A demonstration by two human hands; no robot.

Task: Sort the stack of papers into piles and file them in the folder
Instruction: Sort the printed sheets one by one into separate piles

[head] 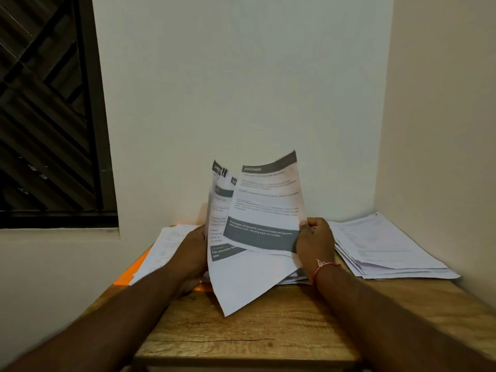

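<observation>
A fanned bunch of printed papers [241, 269] stands upright over the middle of the wooden table [255, 331]. My left hand [192, 253] grips the bunch from its left side. My right hand [315, 242] pinches the right edge of the front sheet [265, 208], which bears a dark header and a dark band of text. A pile of papers [386, 248] lies flat at the back right. An orange folder [128, 275] lies at the left edge with a few sheets [166, 245] on top of it.
The table sits in a corner, with walls close behind and on the right. A dark window [48, 108] is on the left wall. More sheets [295, 279] lie under the held bunch. Bare wood shows at the table's front.
</observation>
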